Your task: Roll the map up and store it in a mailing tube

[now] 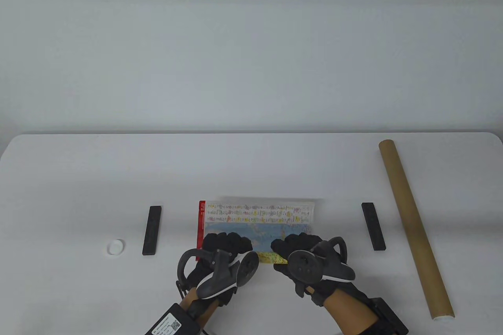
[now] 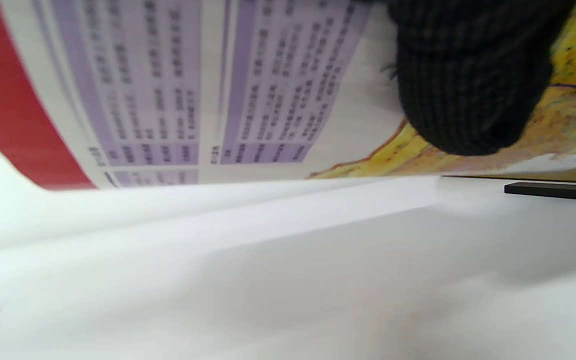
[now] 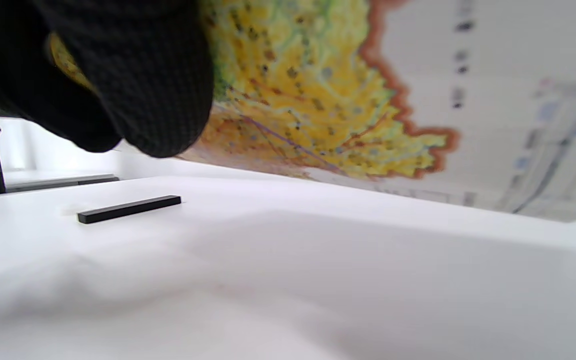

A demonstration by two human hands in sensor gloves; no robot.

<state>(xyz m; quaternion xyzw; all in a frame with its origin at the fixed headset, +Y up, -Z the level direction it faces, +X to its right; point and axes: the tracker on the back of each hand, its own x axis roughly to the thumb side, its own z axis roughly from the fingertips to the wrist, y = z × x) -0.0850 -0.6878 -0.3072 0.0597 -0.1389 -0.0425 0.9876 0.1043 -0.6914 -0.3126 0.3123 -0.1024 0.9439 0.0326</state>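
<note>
**Both hands on the near edge, the roll about to start**

The map [image 1: 255, 219] lies in the middle of the white table [image 1: 78, 178], printed side up, red strip on its left margin, and its near edge is lifted. The left hand [image 1: 226, 246] grips the near left part of that edge; the right hand [image 1: 298, 246] grips the near right part. In the left wrist view a gloved fingertip [image 2: 468, 100] presses on the printed face while the paper curves up off the table, and in the right wrist view the fingertips [image 3: 133, 80] curl over the yellow region the same way. So the fingers are closed on paper, both sides, not released.

The mailing tube [image 1: 414, 229] waits well apart on the right, lying slantwise with its open end toward the near edge. Two black bars, one to the left [image 1: 152, 230] and one to the right [image 1: 373, 226], sit beside the map without touching it. A small white cap [image 1: 116, 247] rests farther left.

Now the risks, as I judge them. If one hand turns faster than the other, the roll goes conical and its ends will not line up. Start it too loose and it may be too fat for the tube's mouth. Pinch too hard and the paper creases. The far edge is unweighted, so the whole sheet could slide away instead of rolling.
</note>
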